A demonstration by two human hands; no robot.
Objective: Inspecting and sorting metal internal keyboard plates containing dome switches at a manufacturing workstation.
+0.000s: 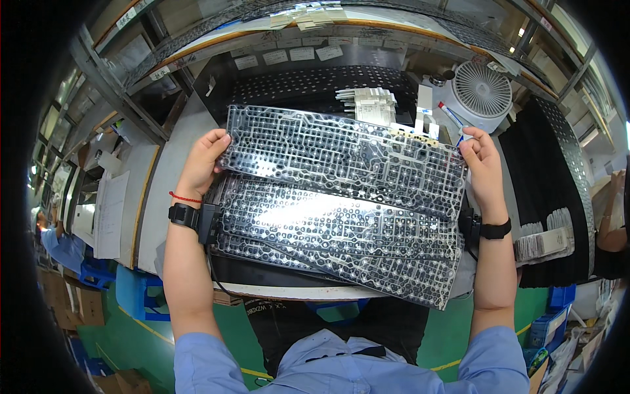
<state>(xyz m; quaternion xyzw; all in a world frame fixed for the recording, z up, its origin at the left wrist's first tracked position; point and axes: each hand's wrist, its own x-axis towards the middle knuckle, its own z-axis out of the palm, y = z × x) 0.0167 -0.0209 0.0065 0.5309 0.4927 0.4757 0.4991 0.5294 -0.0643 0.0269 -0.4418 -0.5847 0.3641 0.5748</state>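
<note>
A clear keyboard membrane sheet (348, 157) with silver traces and dark dots is held up, slightly slanted, between my two hands. My left hand (207, 159) pinches its left edge, thumb on top. At the opposite end, my right hand (482, 157) grips the upper right corner between thumb and fingers. Under and nearer to me lie more membrane sheets (308, 226), overlapping at uneven angles; one pokes out past the table's front edge at the right. Bright glare hides part of their pattern. Both wrists carry black straps with small boxes.
Behind the sheets stand a bundle of white strips (374, 105) and black perforated panels (308, 82). A white fan (482, 92) sits at the back right. More white strips (545, 243) lie on black material at the right. A shelf (295, 33) crosses above; a blue stool (138, 292) stands left.
</note>
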